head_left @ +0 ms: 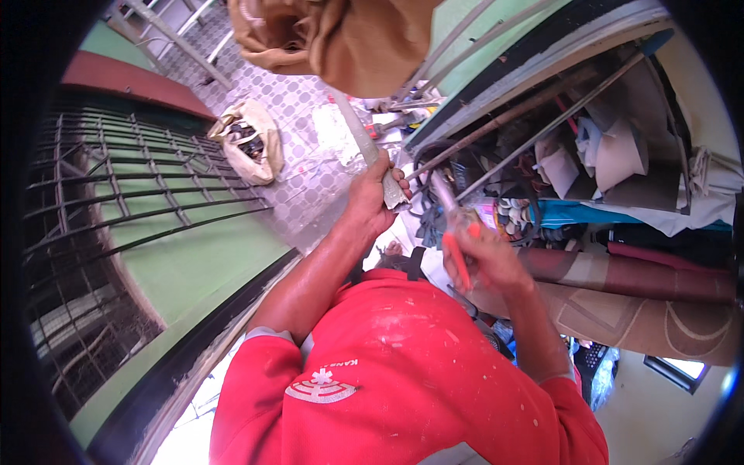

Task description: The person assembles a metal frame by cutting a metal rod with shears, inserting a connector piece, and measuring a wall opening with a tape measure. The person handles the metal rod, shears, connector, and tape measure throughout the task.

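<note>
My left hand (pixel 380 190) is closed around the lower part of a long pale bar (pixel 356 128). The bar slants up and away, and its near end, just below my fist, looks rough. To the right, my right hand (pixel 492 256) grips a red-handled hand tool (pixel 457 262), smeared by motion. A silvery part of it points up and away, towards the bar's near end but apart from it. Whether it is pliers or snips I cannot make out. Brown cloth (pixel 372 43) hangs at the top and covers the bar's far end.
A pale sack (pixel 252 143) full of things stands on the tiled floor at the far left. Beyond the bar lies a red and dark tool (pixel 391 124). A black window grille (pixel 139 170) lines the left wall. Rolled carpets (pixel 643 310) and a cluttered shelf (pixel 643 186) fill the right.
</note>
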A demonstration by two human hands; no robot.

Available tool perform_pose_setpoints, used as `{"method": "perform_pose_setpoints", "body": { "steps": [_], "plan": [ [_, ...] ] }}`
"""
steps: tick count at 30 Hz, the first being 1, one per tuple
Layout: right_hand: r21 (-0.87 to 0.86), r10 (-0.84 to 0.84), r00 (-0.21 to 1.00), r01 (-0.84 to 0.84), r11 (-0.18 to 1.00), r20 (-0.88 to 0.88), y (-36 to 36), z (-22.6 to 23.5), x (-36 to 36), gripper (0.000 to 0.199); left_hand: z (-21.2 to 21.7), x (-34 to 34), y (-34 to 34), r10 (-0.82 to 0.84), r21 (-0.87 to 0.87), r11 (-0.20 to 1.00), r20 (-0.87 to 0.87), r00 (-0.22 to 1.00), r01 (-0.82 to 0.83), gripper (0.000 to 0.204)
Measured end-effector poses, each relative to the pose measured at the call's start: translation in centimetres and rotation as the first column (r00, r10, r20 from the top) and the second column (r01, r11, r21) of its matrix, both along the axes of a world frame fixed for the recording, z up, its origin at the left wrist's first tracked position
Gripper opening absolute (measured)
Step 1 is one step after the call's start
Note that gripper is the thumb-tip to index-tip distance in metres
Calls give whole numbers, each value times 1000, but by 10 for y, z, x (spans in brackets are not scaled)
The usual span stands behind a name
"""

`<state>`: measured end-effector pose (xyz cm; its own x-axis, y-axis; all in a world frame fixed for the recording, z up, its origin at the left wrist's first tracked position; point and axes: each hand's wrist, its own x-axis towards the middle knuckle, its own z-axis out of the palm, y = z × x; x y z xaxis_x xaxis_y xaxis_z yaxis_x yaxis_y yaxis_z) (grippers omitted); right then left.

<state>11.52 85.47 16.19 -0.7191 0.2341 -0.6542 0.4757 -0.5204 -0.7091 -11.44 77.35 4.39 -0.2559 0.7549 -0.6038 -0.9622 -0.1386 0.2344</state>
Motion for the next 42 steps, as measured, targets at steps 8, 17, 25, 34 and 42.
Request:
{"method": "perform_pose_setpoints", "body": {
  "steps": [8,17,25,34,42],
  "plan": [
    [-11,72,971,-72,997,228,-27,4,16,52,-13,32,25,35,-45,998,-15,999,-36,34],
    [-139,-91,968,126,982,233,-19,-21,1,38,-41,76,17,-47,-96,995,-166,985,31,32],
    [-388,-182,902,341,856,391,0,2,-16,30,-42,81,20,-27,-70,997,-240,971,10,34],
    [-10,182,905,-193,981,385,-17,18,7,32,-49,63,22,77,-103,991,-89,993,-86,53],
    [532,219,860,-466,707,462,-28,34,19,28,-38,54,25,143,16,989,156,977,-147,43]
  ]
}}
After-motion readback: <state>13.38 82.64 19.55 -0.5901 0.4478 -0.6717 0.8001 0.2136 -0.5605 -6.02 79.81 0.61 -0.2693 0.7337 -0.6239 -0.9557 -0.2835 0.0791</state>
